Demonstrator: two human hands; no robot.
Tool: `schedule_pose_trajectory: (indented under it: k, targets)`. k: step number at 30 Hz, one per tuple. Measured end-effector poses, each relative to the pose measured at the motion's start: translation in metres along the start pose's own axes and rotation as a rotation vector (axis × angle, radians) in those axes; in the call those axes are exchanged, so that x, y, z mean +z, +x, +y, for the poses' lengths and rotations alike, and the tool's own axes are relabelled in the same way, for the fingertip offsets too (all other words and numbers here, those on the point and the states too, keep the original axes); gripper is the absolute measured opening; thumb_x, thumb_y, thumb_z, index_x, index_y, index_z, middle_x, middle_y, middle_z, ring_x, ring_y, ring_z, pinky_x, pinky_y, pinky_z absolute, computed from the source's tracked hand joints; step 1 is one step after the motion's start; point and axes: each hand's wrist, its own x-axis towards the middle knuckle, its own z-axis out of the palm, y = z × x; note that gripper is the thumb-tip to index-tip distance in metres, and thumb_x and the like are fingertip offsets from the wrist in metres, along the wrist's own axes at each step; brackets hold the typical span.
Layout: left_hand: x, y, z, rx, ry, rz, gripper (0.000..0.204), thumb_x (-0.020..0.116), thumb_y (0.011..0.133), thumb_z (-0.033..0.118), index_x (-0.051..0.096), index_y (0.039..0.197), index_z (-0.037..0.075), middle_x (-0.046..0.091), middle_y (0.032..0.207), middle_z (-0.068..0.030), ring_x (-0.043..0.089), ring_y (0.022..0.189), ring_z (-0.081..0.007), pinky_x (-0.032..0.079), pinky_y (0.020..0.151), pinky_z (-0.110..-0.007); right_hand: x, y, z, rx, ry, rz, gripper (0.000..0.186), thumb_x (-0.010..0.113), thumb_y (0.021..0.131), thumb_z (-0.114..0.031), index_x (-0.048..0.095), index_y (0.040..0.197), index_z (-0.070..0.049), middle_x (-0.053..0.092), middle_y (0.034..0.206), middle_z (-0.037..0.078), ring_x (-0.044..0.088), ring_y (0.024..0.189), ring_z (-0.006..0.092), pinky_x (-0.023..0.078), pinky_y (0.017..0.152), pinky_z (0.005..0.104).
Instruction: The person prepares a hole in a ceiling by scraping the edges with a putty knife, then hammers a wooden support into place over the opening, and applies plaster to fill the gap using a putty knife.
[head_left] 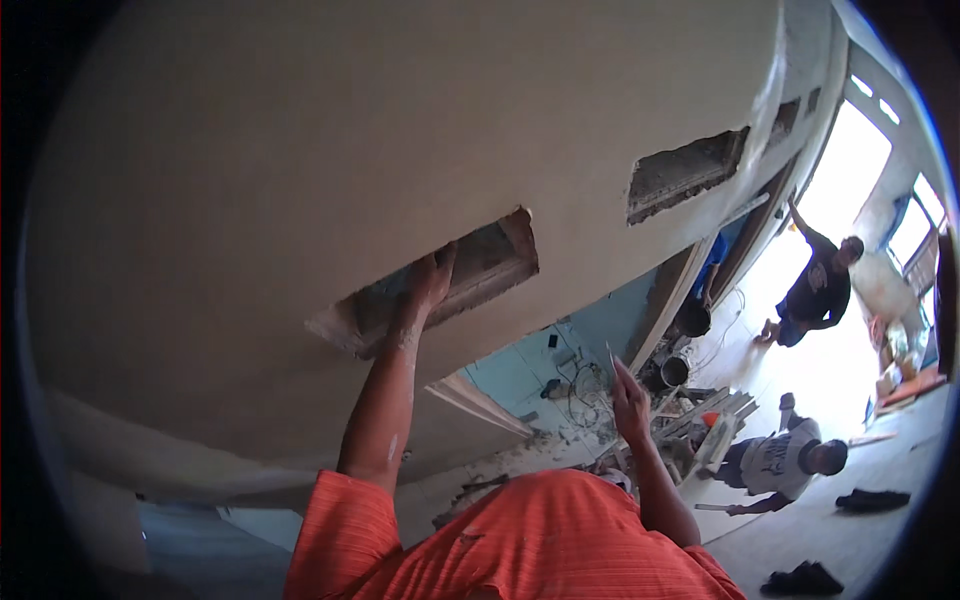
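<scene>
My left hand (431,282) reaches up into a rectangular opening (490,272) cut through the plastered wall (300,150). Its fingers look stretched out near the opening's upper edge, and their tips are partly hidden. Pale smears mark that forearm. Lower and to the right, my right hand (630,402) is closed around a thin, pointed tool (611,356), perhaps a blade seen edge-on; its handle is hidden in the fist. This hand is away from the wall, in front of the room below.
A second rough opening (688,176) lies farther right in the wall. Below are dark buckets (692,318), stacked boards (735,410) and rubble (570,445). One person in dark clothes (815,290) stands by the bright doorway; another in a grey shirt (785,460) is nearer, holding a stick-like thing.
</scene>
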Motion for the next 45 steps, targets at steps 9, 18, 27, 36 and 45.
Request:
schedule_pose_trajectory:
  k: [9,18,27,36,45]
  targets:
    - [-0.013,-0.004,-0.013,0.107,0.409,0.030,0.057,0.056,0.104,0.047,0.052,0.144,0.006,0.055,0.145,-0.0234,0.050,0.136,-0.0439,0.043,0.109,-0.049,-0.031,0.095,-0.202,-0.777,-0.170,-0.062,0.028,0.067,0.100,-0.006,0.071,0.127,-0.003,0.069,0.093,0.010,0.064,0.080,0.0142,0.053,0.069,0.0312]
    - [-0.001,-0.010,0.014,-0.268,0.309,0.196,0.080,0.051,0.098,0.064,0.038,0.157,0.011,0.039,0.159,-0.0209,0.047,0.141,-0.0393,0.045,0.112,-0.051,-0.066,0.160,-0.255,-1.315,-0.596,0.126,0.037,0.085,0.081,-0.008,0.078,0.117,-0.011,0.074,0.094,0.007,0.071,0.085,0.0232,0.058,0.074,0.0396]
    - [-0.003,-0.007,0.032,-0.329,0.239,-0.025,0.075,0.053,0.099,0.062,0.045,0.151,0.009,0.048,0.152,-0.0228,0.050,0.137,-0.0406,0.049,0.109,-0.051,-0.060,0.186,-0.271,-1.423,-0.671,0.102,0.036,0.085,0.080,-0.009,0.079,0.115,-0.014,0.072,0.092,0.003,0.068,0.084,0.0209,0.056,0.074,0.0382]
    - [0.000,-0.004,0.010,-0.195,0.312,0.146,0.072,0.058,0.097,0.060,0.050,0.147,0.009,0.054,0.146,-0.0208,0.056,0.132,-0.0387,0.050,0.108,-0.047,-0.072,0.198,-0.275,-1.474,-0.727,0.134,0.036,0.082,0.082,-0.008,0.078,0.117,-0.017,0.072,0.092,-0.001,0.067,0.083,0.0162,0.055,0.074,0.0359]
    - [-0.010,-0.007,0.033,-0.313,0.372,0.062,0.073,0.055,0.097,0.064,0.051,0.146,0.009,0.057,0.144,-0.0189,0.056,0.132,-0.0384,0.051,0.107,-0.047,-0.060,0.203,-0.275,-1.494,-0.693,0.065,0.039,0.085,0.079,-0.010,0.079,0.117,-0.019,0.072,0.090,-0.002,0.067,0.081,0.0159,0.055,0.071,0.0345]
